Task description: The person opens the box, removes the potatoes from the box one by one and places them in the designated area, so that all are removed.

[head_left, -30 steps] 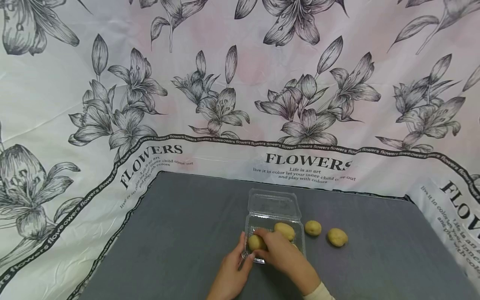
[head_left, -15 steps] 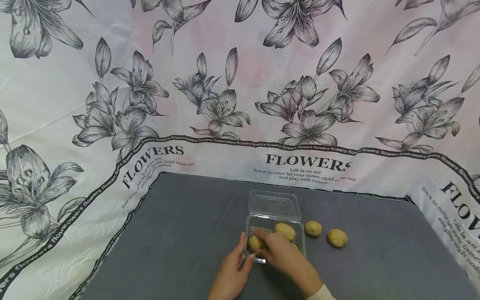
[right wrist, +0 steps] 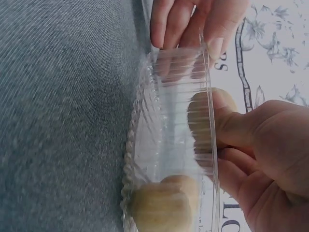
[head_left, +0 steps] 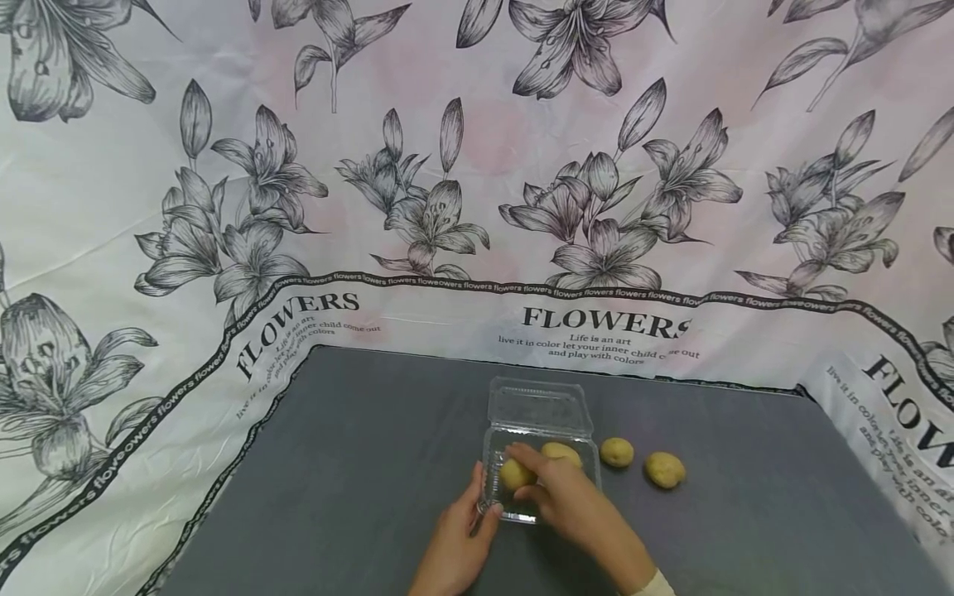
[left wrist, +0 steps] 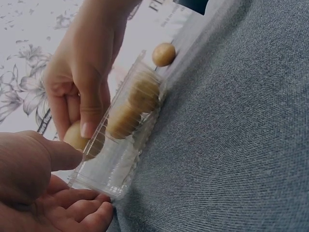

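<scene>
A clear plastic clamshell container [head_left: 498, 507] lies on the grey cloth with its lid [head_left: 538, 407] open toward the back. My left hand [head_left: 483, 500] grips its front left corner, thumb [left wrist: 60, 155] on the rim and fingers [right wrist: 166, 21] against the outer wall. My right hand [head_left: 526, 475] pinches a small yellow potato [head_left: 513, 474] just inside the container's left part [left wrist: 76, 137]. A second potato [head_left: 561, 452] lies in the container behind it. The left wrist view shows two potatoes [left wrist: 123, 121] [left wrist: 144, 91] inside.
Two loose potatoes [head_left: 617, 452] [head_left: 665, 469] lie on the grey cloth [head_left: 358, 463] right of the container. A white floral sheet [head_left: 447, 207] printed "FLOWERS" rises behind and at both sides of the grey cloth.
My right hand has shifted slightly with the potato, which shows more between its fingers. My left hand stays on the container's corner. The other potatoes have not moved.
</scene>
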{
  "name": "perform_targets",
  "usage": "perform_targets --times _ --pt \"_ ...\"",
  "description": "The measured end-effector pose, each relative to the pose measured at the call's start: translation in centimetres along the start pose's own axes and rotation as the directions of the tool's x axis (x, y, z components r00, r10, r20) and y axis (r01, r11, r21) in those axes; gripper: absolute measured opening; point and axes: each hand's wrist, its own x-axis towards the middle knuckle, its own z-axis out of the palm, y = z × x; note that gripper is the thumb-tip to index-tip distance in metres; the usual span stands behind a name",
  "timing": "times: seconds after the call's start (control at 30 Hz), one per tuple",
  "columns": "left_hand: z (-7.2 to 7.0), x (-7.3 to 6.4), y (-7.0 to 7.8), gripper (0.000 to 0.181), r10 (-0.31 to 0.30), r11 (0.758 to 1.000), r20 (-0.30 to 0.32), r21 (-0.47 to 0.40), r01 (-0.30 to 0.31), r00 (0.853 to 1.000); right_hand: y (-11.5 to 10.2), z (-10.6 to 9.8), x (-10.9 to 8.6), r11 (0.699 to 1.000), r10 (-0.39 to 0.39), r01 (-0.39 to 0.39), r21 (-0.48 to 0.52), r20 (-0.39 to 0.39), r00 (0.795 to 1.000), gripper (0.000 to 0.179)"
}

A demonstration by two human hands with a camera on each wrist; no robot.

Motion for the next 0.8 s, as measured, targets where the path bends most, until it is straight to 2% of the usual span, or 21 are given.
perform_targets --times 0.2,0.37,0.53,0.7,0.8 --pt "-0.1 0.0 0.0 0.071 0.013 1.000 -0.006 0.011 -0.013 1.000 0.5 -0.2 -0.3 0.997 -0.063 0.058 -0.053 -0.099 0.993 0.061" --pt "-0.1 0.1 0.0 0.071 0.012 1.000 0.000 -0.005 -0.012 1.000 0.5 -0.8 -0.5 0.998 -0.045 0.039 -0.038 -0.150 0.988 0.063" --pt "-0.1 0.0 0.0 0.070 0.027 1.000 0.000 -0.015 -0.027 1.000 0.6 -1.4 -0.7 1.000 -0.015 0.013 -0.015 -0.165 0.986 0.061" --pt "-0.1 -0.2 0.0 0.069 0.059 0.998 -0.010 -0.019 -0.059 0.998 0.9 -1.9 -1.0 0.999 -0.014 0.008 -0.034 -0.169 0.985 0.061" --pt "-0.1 -0.2 -0.1 0.070 0.057 0.998 -0.016 -0.016 -0.057 0.998 1.0 -2.3 -1.1 0.998 -0.006 -0.005 -0.057 -0.176 0.984 0.062"
